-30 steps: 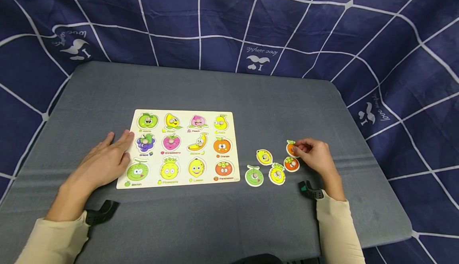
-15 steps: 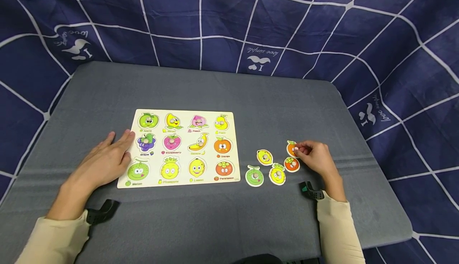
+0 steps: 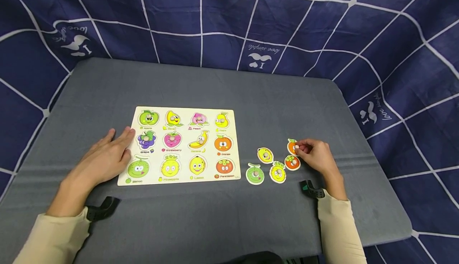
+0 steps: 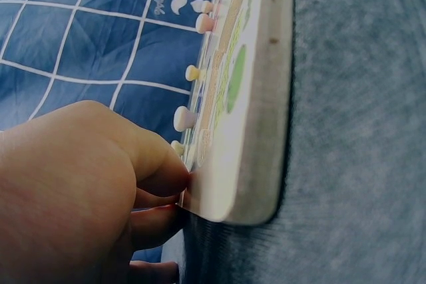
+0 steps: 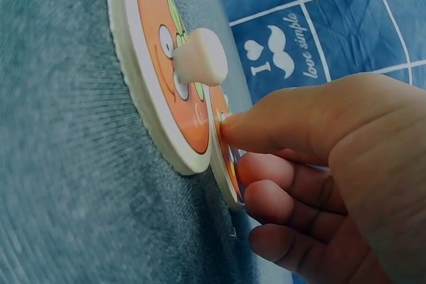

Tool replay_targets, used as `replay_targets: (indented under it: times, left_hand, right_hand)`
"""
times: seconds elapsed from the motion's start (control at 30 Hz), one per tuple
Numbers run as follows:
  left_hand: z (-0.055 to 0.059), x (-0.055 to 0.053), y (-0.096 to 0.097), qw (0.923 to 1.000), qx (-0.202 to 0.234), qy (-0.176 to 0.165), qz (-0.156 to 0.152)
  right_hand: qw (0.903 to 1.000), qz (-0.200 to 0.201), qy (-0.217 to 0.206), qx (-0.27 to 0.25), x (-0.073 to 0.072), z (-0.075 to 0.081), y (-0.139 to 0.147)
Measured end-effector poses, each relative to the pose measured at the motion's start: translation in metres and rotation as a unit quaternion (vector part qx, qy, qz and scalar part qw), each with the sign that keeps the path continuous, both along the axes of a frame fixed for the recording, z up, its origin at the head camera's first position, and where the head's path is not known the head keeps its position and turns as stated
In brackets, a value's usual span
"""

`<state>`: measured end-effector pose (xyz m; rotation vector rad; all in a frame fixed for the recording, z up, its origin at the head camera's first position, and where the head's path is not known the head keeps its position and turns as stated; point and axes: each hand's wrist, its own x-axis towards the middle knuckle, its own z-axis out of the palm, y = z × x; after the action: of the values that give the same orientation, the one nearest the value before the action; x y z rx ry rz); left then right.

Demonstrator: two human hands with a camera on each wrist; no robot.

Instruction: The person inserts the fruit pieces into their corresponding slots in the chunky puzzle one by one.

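Note:
A cream wooden fruit puzzle board (image 3: 185, 182) lies on the grey table, with knobbed pieces in its upper two rows. My left hand (image 3: 104, 160) rests at its left edge, palm down, thumb and fingertips touching the board (image 4: 256, 171). Off to the right, my right hand (image 3: 317, 155) pinches the orange piece (image 3: 291, 146) between thumb and fingers; its knob is hidden behind them. In the right wrist view the persimmon piece (image 5: 150, 64) stands nearer the camera, its pale knob (image 5: 203, 56) free of the fingers.
Between board and right hand lie a lemon piece (image 3: 265, 155), a melon piece (image 3: 255, 174) and a pineapple piece (image 3: 277, 172). Dark blue checked cloth (image 3: 222, 16) hangs behind the grey table (image 3: 201, 220) and along its sides.

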<state>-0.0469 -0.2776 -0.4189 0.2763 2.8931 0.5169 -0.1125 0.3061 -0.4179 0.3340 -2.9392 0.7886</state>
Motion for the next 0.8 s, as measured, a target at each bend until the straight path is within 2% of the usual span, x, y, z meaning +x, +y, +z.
replay_targets:
  times: [0.8]
  left_hand:
    - [0.0003, 0.0005, 0.0009, 0.9999, -0.001, -0.009, 0.004]
  right_hand:
    - [0.9998, 0.016, 0.009, 0.002, -0.0027, 0.0066, -0.005]
